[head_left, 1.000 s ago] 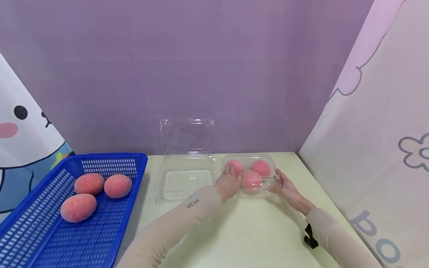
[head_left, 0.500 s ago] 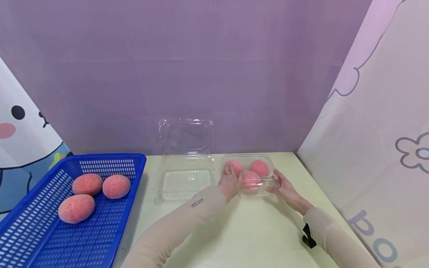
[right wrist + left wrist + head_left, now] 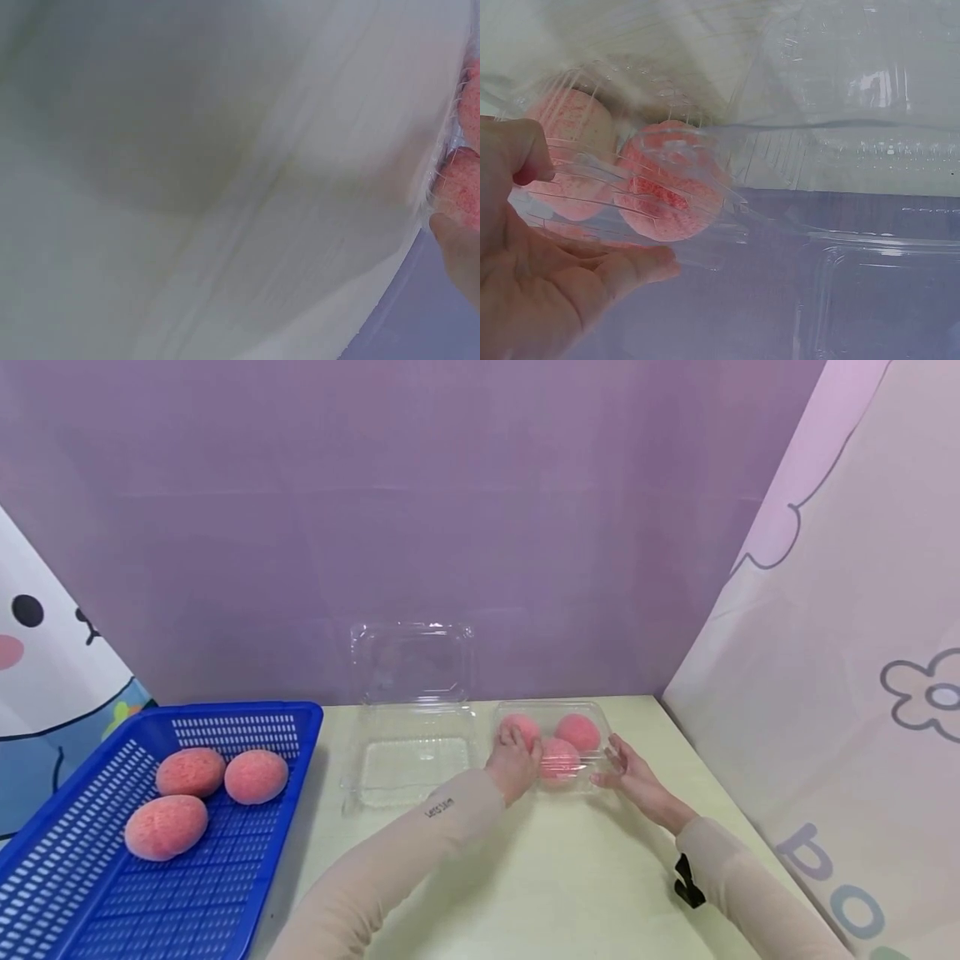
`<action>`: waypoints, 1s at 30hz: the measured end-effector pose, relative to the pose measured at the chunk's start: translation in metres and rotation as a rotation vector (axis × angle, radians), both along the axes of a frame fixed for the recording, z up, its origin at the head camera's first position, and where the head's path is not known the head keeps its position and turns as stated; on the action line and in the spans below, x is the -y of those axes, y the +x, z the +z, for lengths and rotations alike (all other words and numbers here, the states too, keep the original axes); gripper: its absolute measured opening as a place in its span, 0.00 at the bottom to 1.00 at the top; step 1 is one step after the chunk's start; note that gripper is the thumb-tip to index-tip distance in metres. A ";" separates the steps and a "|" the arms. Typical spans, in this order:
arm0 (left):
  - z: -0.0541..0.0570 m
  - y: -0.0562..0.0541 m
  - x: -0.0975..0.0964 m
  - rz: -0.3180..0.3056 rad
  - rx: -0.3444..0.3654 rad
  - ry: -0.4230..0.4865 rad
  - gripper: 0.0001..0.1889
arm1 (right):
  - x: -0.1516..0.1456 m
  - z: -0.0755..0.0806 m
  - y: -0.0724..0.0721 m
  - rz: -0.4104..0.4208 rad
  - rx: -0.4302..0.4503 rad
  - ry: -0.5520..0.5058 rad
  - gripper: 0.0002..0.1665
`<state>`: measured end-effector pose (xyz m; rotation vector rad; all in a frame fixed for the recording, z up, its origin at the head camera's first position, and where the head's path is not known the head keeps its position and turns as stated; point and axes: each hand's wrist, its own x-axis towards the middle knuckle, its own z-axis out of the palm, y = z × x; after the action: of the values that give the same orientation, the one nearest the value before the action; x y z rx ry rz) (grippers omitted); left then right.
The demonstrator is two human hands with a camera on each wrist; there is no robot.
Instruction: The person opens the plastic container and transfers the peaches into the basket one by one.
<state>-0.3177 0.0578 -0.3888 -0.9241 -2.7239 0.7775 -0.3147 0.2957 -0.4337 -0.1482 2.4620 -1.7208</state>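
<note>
A clear plastic clamshell box (image 3: 594,708) with its lid down holds three fuzzy pink peaches (image 3: 577,733). My left hand (image 3: 514,766) grips its left side, fingers over the top. In the left wrist view, the thumb and fingers of that hand (image 3: 547,277) lie on either side of the plastic edge, close to a peach (image 3: 671,184). My right hand (image 3: 633,779) holds the box at its right front corner, thumb and fingers spread around it. Only a finger (image 3: 456,251) shows in the right wrist view, beside a peach (image 3: 459,191).
A second clamshell box (image 3: 416,768) stands open to the left, lid upright against the purple backdrop (image 3: 450,527). Farther left, a blue plastic basket (image 3: 311,752) contains three more peaches (image 3: 167,827). A patterned cloth wall (image 3: 840,652) borders the pale table (image 3: 555,877) on the right.
Both hands keep their places on the closed box. The whole head view has shifted slightly, so everything appears a little farther left.
</note>
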 end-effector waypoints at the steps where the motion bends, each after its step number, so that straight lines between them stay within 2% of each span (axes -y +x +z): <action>1: 0.002 0.000 0.000 -0.003 0.001 -0.001 0.25 | 0.000 0.001 0.000 0.000 0.000 0.002 0.59; 9: 0.004 -0.001 0.002 -0.027 0.009 0.112 0.23 | 0.002 0.003 0.001 -0.005 0.002 0.009 0.58; 30: 0.005 -0.003 -0.001 0.003 0.041 0.092 0.24 | 0.002 0.002 0.002 0.001 0.016 0.018 0.56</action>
<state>-0.3208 0.0591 -0.3838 -0.9268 -2.7709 0.6342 -0.3130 0.2941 -0.4312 -0.1331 2.4656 -1.6924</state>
